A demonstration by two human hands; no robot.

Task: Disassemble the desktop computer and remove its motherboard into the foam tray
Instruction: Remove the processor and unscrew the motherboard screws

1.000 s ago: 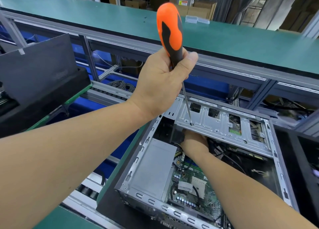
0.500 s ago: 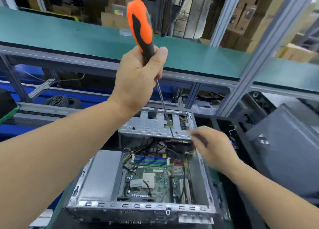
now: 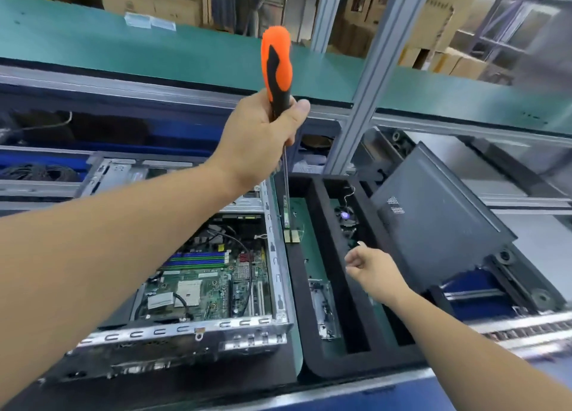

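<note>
A worker's left hand (image 3: 263, 138) grips a screwdriver (image 3: 276, 70) clear of the open case (image 3: 272, 255), motherboard (image 3: 198, 283) inside, while the right hand (image 3: 376, 271), fingers pinched, reaches over the foam tray (image 3: 320, 218), seemingly dropping a screw.

Both forearms are bare from the frame edge to the wrist, with no sleeve, watch, band or glove on either. The left hand (image 3: 263, 138) and right hand (image 3: 376, 274) are bare too, no rings showing. The left thumbnail is short and plain.
</note>
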